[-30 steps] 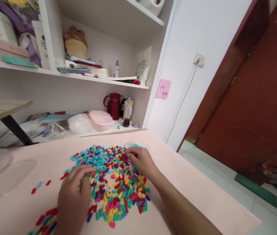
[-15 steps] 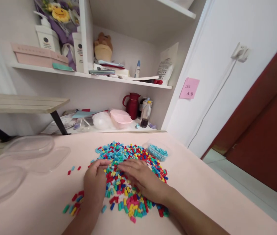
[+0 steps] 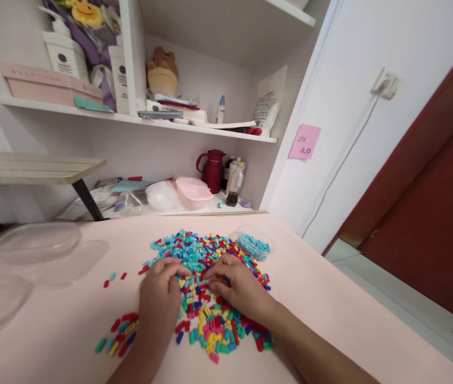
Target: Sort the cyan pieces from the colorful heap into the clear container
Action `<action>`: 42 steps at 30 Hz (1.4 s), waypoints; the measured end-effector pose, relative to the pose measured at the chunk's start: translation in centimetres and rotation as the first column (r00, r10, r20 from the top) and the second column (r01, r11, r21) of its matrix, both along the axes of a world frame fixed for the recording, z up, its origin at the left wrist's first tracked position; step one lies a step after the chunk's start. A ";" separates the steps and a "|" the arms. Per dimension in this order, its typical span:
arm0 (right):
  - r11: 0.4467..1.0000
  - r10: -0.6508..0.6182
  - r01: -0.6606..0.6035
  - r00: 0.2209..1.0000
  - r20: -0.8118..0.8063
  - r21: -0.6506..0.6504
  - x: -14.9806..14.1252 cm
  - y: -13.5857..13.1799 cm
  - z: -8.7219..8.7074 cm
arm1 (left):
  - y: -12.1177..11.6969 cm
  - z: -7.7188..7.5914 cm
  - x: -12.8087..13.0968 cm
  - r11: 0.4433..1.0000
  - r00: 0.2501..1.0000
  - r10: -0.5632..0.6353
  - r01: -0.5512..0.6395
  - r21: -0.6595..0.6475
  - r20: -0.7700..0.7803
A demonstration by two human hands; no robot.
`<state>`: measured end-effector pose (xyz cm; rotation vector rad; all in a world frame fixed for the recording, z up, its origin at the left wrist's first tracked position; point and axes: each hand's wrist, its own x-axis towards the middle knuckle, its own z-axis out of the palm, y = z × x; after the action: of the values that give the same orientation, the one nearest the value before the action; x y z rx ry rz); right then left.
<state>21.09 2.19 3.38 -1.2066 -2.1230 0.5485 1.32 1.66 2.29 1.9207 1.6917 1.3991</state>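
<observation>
A heap of small coloured plastic pieces (image 3: 206, 277), red, blue, yellow, green and pink, lies spread on the pink table (image 3: 350, 320). My left hand (image 3: 159, 298) rests on the heap's left side with its fingers curled down onto the pieces. My right hand (image 3: 239, 285) lies on the middle of the heap, fingertips pinched together over the pieces. What either hand holds is hidden. A small clear tub of light blue pieces (image 3: 253, 245) stands just beyond my right hand.
Clear plastic lids and trays (image 3: 34, 250) lie at the table's left. A small cluster of loose pieces (image 3: 116, 336) sits left of my left wrist. Behind the table, shelves hold a red jug (image 3: 212, 170), a pink lidded box (image 3: 193, 192) and bottles. A red door stands at the right.
My right hand has drawn back from the far edge of the heap to its middle and now pinches there. My left hand moved slightly inward. The camera view swung left.
</observation>
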 end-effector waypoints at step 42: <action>0.997 -0.067 0.069 0.996 -0.054 0.031 -0.1 0.8 -0.5 | -0.4 -0.7 1.0 0.988 0.916 -0.073 0.121 0.098 -0.394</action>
<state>21.03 2.96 2.89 -1.2285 -2.0310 0.5083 2.32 1.29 1.58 2.4488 1.6684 1.1611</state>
